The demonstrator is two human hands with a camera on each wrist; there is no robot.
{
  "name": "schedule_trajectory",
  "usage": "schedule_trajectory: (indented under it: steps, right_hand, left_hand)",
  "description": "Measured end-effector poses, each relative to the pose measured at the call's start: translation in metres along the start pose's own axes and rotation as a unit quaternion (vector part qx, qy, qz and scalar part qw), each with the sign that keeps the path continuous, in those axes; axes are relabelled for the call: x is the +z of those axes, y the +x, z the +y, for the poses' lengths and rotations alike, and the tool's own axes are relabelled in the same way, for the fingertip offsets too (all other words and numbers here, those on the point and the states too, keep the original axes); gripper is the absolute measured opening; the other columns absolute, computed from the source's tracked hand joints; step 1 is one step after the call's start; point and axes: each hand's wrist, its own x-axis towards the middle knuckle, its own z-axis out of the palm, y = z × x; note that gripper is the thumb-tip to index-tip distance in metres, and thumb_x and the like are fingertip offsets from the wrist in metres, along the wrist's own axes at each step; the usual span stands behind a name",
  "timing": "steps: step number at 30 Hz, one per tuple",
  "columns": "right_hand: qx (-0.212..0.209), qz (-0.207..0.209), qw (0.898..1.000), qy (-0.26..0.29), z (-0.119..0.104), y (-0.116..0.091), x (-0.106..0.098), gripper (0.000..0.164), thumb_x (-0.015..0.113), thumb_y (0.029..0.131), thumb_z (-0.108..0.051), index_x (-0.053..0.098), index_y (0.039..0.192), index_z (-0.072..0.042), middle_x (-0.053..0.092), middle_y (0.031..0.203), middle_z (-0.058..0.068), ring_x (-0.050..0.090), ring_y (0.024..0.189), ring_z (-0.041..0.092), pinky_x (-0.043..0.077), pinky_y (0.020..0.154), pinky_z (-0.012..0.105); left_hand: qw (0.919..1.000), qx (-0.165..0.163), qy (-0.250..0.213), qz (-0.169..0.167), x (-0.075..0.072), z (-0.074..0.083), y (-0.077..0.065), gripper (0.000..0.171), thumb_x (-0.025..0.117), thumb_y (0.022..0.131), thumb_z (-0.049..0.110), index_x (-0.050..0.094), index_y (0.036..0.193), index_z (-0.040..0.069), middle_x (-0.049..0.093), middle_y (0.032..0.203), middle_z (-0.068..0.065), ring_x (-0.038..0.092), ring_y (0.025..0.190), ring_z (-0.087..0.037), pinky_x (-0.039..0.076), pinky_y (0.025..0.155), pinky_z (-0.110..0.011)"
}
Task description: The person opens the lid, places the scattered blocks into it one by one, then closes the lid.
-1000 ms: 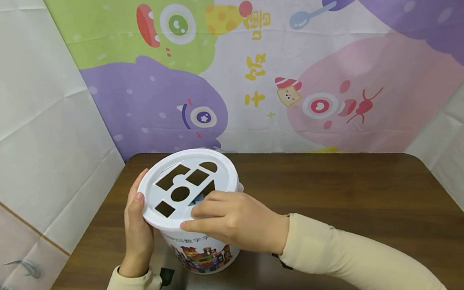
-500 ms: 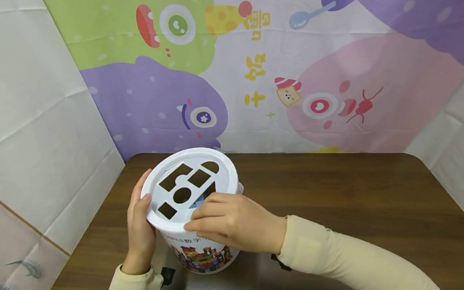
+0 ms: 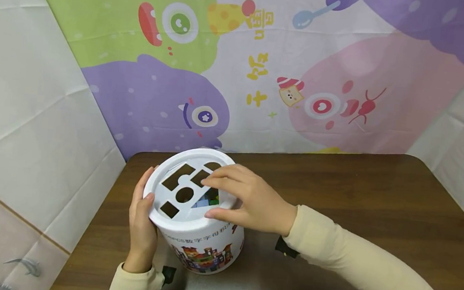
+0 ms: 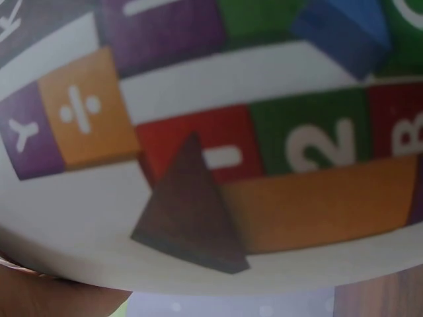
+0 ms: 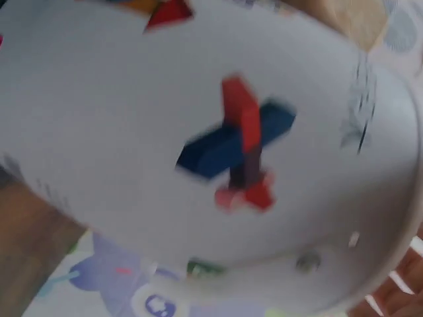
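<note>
A white lidded bucket [image 3: 206,248] with printed coloured blocks stands on the table. Its white lid [image 3: 158,182] has cut-out shapes: rectangles, a circle, a half circle and a triangle. Blue and green blocks [image 3: 206,202] show inside, under the triangular hole. On the left, my left hand [image 3: 142,229] grips the bucket's side, thumb up at the lid's rim. My right hand [image 3: 252,199] is over the lid's right side, fingers and thumb spread apart with nothing between them. The left wrist view is filled by the bucket's printed wall [image 4: 73,218]; the right wrist view shows a printed plane [image 5: 241,145].
The brown wooden table [image 3: 335,191] extends to the right of the bucket. Behind it hangs a cartoon-printed cloth [image 3: 258,133]. A light, wall-like surface [image 3: 44,114] rises on the left.
My right hand has lifted from the triangular hole, and its fingers and thumb have spread. More of the blocks inside now shows. The lid has shifted slightly to the right; my left hand keeps its grip.
</note>
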Motion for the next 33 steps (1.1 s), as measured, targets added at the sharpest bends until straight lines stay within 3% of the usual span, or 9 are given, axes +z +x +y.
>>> schedule_trajectory:
  steps: [3,6,10,21,28,33]
  right_hand:
    - [0.081,-0.010,0.997,0.006,0.009,-0.003,-0.004,0.063,0.077,0.082,-0.038,0.058,0.134,-0.007,0.058,0.133,0.008,0.053,0.126,0.021,0.042,0.110,0.036]
    - [0.160,-0.037,0.986,0.022,0.018,-0.007,-0.004,0.072,0.073,0.085,-0.040,0.046,0.144,-0.007,0.049,0.146,0.009,0.045,0.136,0.023,0.037,0.114,0.041]
    - [0.223,-0.071,0.971,0.051,0.027,-0.012,-0.001,0.077,0.065,0.091,-0.044,0.034,0.152,-0.011,0.037,0.157,0.005,0.036,0.144,0.023,0.030,0.118,0.043]
    - [0.248,-0.066,0.962,0.093,0.031,-0.020,0.005,0.074,0.059,0.093,-0.050,0.032,0.154,-0.017,0.032,0.159,-0.003,0.032,0.146,0.019,0.029,0.118,0.046]
    - [0.250,-0.047,0.960,0.114,0.031,-0.023,0.011,0.073,0.054,0.094,-0.055,0.033,0.153,-0.017,0.030,0.160,-0.001,0.031,0.147,0.020,0.029,0.118,0.048]
    - [0.254,-0.026,0.956,0.142,0.030,-0.026,0.016,0.075,0.047,0.094,-0.062,0.032,0.154,-0.018,0.028,0.161,-0.001,0.030,0.147,0.020,0.030,0.117,0.051]
  left_hand:
    - [1.0000,0.003,0.003,0.002,0.000,0.000,0.000,0.050,0.033,0.099,0.018,0.039,0.147,0.006,0.043,0.150,-0.008,0.044,0.135,-0.016,0.038,0.107,-0.019]
    - [1.0000,0.008,0.004,0.001,0.000,0.000,0.001,0.050,0.034,0.099,0.018,0.039,0.147,0.005,0.043,0.150,-0.009,0.042,0.136,-0.016,0.037,0.108,-0.018]
    - [0.9999,0.011,0.003,-0.002,0.001,0.000,0.001,0.051,0.035,0.099,0.018,0.038,0.148,0.005,0.041,0.152,-0.011,0.040,0.138,-0.016,0.035,0.109,-0.018]
    - [0.9998,0.017,0.004,-0.006,0.000,-0.001,0.001,0.051,0.034,0.099,0.018,0.038,0.148,0.005,0.041,0.151,-0.012,0.042,0.136,-0.016,0.037,0.108,-0.018]
    - [0.9996,0.024,0.010,-0.005,-0.001,-0.005,0.001,0.054,0.030,0.097,0.015,0.035,0.148,-0.001,0.044,0.150,-0.008,0.043,0.135,-0.016,0.037,0.108,-0.018]
    - [0.9995,0.031,0.003,-0.007,0.000,-0.006,0.001,0.054,0.029,0.096,0.016,0.035,0.148,0.001,0.044,0.150,-0.008,0.043,0.135,-0.016,0.037,0.108,-0.019]
